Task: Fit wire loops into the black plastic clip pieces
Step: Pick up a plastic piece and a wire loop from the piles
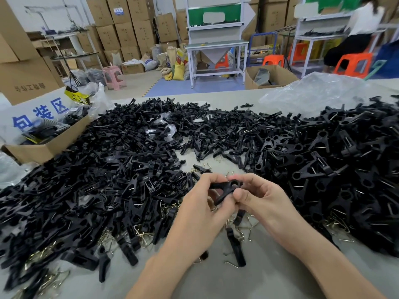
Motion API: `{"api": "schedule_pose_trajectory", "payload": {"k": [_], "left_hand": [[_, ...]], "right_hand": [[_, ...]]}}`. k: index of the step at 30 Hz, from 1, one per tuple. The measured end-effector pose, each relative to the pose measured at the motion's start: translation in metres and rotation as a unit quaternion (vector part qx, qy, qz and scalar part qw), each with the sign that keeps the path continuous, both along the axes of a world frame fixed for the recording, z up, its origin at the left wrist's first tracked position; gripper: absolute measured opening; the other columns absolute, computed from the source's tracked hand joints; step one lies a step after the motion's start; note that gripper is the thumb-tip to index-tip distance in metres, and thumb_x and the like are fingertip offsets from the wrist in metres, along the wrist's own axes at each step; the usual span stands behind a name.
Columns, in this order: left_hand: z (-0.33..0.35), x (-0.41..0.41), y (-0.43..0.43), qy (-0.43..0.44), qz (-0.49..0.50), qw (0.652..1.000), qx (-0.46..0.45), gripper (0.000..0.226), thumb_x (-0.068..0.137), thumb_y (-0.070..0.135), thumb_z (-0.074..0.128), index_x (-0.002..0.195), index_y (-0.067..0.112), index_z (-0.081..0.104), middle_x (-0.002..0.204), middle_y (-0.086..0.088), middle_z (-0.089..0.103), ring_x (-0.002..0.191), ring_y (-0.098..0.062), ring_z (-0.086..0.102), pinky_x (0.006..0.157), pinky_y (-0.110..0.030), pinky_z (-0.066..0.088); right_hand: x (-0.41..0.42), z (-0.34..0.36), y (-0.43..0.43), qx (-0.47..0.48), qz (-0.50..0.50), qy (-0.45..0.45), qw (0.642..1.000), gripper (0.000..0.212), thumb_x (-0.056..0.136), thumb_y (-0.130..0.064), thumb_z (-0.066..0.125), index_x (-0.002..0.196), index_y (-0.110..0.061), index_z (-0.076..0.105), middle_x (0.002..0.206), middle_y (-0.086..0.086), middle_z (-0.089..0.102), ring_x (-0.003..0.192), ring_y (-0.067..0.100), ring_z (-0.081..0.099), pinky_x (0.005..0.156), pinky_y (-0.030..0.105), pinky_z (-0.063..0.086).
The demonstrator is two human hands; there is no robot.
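Observation:
Both hands meet above the table's middle, holding one black plastic clip [226, 189] between them. My left hand [200, 206] grips its lower, narrow end with curled fingers. My right hand [261, 197] pinches the round-holed end between thumb and fingers. Whether a wire loop sits in this clip is hidden by my fingers. Loose black clip pieces [121, 169] lie heaped to the left and at the back. Clips showing wire [336, 165] are piled to the right. Bent wire loops [144, 234] lie scattered under and beside the left heap.
A cardboard box [49, 145] with bagged parts stands at the table's left edge. Crumpled clear plastic [323, 89] lies at the back right. A single clip piece [236, 249] and stray wires rest on the grey tabletop [269, 277] below my hands. A person sits far right.

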State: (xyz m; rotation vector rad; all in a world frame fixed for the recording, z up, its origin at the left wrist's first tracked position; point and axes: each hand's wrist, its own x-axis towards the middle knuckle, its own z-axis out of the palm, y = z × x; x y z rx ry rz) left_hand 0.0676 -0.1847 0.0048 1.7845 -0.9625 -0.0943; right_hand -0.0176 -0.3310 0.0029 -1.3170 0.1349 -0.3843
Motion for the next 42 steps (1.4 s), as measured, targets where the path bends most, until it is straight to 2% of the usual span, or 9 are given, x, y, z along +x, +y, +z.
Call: {"api": "schedule_pose_trajectory", "payload": {"k": [4, 6, 10, 13, 26, 32, 36, 39, 42], "left_hand": [[0.002, 0.012, 0.009, 0.001, -0.018, 0.999, 0.033, 0.044, 0.087, 0.064, 0.058, 0.127, 0.05, 0.046, 0.114, 0.027, 0.058, 0.109, -0.002, 0.059, 0.087, -0.012, 0.044], [0.003, 0.022, 0.014, -0.07, 0.026, 0.994, 0.077, 0.039, 0.092, 0.065, 0.048, 0.125, 0.045, 0.049, 0.109, 0.024, 0.058, 0.108, -0.002, 0.056, 0.091, -0.021, 0.045], [-0.001, 0.028, 0.018, -0.248, 0.059, 0.906, 0.337, 0.055, 0.096, 0.066, 0.023, 0.137, 0.041, 0.049, 0.125, 0.022, 0.05, 0.118, -0.003, 0.042, 0.109, -0.033, 0.029], [-0.01, 0.027, 0.014, -0.266, 0.063, 0.876, 0.397, 0.047, 0.097, 0.067, 0.029, 0.133, 0.045, 0.05, 0.126, 0.02, 0.044, 0.121, -0.008, 0.041, 0.106, -0.03, 0.025], [-0.002, 0.023, 0.009, -0.251, 0.145, 0.919, 0.267, 0.029, 0.104, 0.041, 0.031, 0.107, 0.027, 0.057, 0.099, 0.014, 0.062, 0.094, -0.011, 0.058, 0.087, -0.029, 0.039], [0.005, 0.015, 0.01, -0.077, 0.141, 0.985, 0.063, 0.018, 0.099, 0.043, 0.035, 0.093, 0.031, 0.047, 0.063, 0.005, 0.061, 0.048, -0.011, 0.052, 0.044, -0.029, 0.041], [0.003, 0.017, 0.008, -0.09, 0.137, 0.985, 0.056, 0.02, 0.1, 0.047, 0.038, 0.101, 0.036, 0.055, 0.067, 0.012, 0.059, 0.057, -0.005, 0.054, 0.052, -0.017, 0.039], [-0.001, 0.018, 0.007, -0.08, 0.119, 0.986, 0.089, 0.025, 0.103, 0.036, 0.044, 0.123, 0.037, 0.059, 0.085, 0.023, 0.058, 0.081, 0.008, 0.057, 0.068, -0.008, 0.041], [-0.003, 0.018, 0.005, -0.088, 0.091, 0.983, 0.131, 0.031, 0.105, 0.026, 0.048, 0.133, 0.035, 0.058, 0.099, 0.025, 0.061, 0.097, 0.004, 0.057, 0.084, -0.012, 0.043]], "right_hand": [[0.001, 0.001, -0.002, 0.008, -0.052, -0.026, 0.998, 0.024, 0.08, -0.029, 0.072, 0.103, -0.024, 0.078, 0.093, 0.007, 0.075, 0.084, 0.018, 0.072, 0.077, 0.025, 0.059], [0.001, 0.001, -0.007, 0.031, -0.092, -0.032, 0.995, 0.022, 0.081, -0.027, 0.07, 0.101, -0.025, 0.079, 0.09, 0.008, 0.075, 0.08, 0.016, 0.071, 0.075, 0.022, 0.058], [0.002, -0.001, -0.011, 0.052, -0.114, -0.028, 0.992, 0.022, 0.082, -0.026, 0.068, 0.1, -0.022, 0.079, 0.082, 0.009, 0.074, 0.075, 0.015, 0.07, 0.074, 0.02, 0.058], [0.004, -0.002, -0.009, 0.047, -0.107, -0.024, 0.993, 0.024, 0.078, -0.03, 0.071, 0.101, -0.025, 0.079, 0.081, 0.007, 0.072, 0.074, 0.015, 0.069, 0.074, 0.022, 0.058], [0.003, -0.001, -0.007, 0.044, -0.105, -0.03, 0.993, 0.029, 0.073, -0.035, 0.073, 0.1, -0.027, 0.08, 0.083, 0.005, 0.069, 0.076, 0.014, 0.068, 0.074, 0.022, 0.057], [0.002, 0.0, -0.008, 0.048, -0.101, -0.029, 0.993, 0.029, 0.074, -0.036, 0.074, 0.1, -0.025, 0.08, 0.082, 0.005, 0.07, 0.077, 0.016, 0.069, 0.075, 0.023, 0.057], [0.003, 0.0, -0.008, 0.05, -0.103, -0.024, 0.993, 0.025, 0.076, -0.03, 0.071, 0.099, -0.022, 0.079, 0.083, 0.005, 0.068, 0.077, 0.016, 0.068, 0.074, 0.023, 0.058], [0.003, 0.0, -0.008, 0.054, -0.105, -0.023, 0.993, 0.025, 0.078, -0.026, 0.07, 0.1, -0.018, 0.078, 0.082, 0.004, 0.068, 0.075, 0.016, 0.068, 0.073, 0.023, 0.058], [0.003, 0.0, -0.009, 0.051, -0.108, -0.02, 0.993, 0.025, 0.079, -0.025, 0.069, 0.101, -0.017, 0.077, 0.082, 0.005, 0.068, 0.074, 0.016, 0.067, 0.072, 0.023, 0.057]]}}
